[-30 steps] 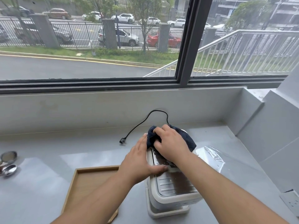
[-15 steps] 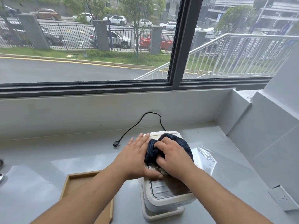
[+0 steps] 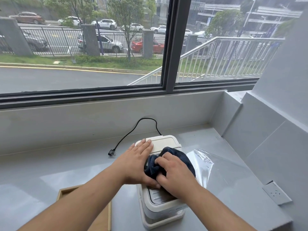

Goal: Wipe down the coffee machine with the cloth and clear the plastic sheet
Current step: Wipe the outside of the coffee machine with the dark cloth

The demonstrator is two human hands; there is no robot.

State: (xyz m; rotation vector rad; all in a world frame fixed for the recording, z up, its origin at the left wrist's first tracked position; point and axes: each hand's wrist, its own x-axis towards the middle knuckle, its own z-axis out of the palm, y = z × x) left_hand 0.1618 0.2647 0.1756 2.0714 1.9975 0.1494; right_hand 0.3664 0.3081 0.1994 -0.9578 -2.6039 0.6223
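Dark blue cloth (image 3: 173, 161) is bunched under the gripping right hand (image 3: 176, 176) atop the coffee machine (image 3: 160, 204). Left hand (image 3: 138, 162) lies flat and open on the machine. Plastic sheet (image 3: 216, 167) lies at three o'clock of it.

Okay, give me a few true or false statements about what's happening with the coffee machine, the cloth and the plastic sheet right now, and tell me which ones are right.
1. The right hand presses the dark blue cloth onto the top of the coffee machine. True.
2. The left hand is lifting the plastic sheet. False: it lies flat on the machine, and the sheet rests untouched on the counter to the machine's right.
3. The power cord is plugged into the socket. False: its plug lies loose on the counter, left of the machine.
4. A wooden tray sits to the left of the machine. True.
5. The cloth covers the whole lid. False: the far part of the lid is bare.
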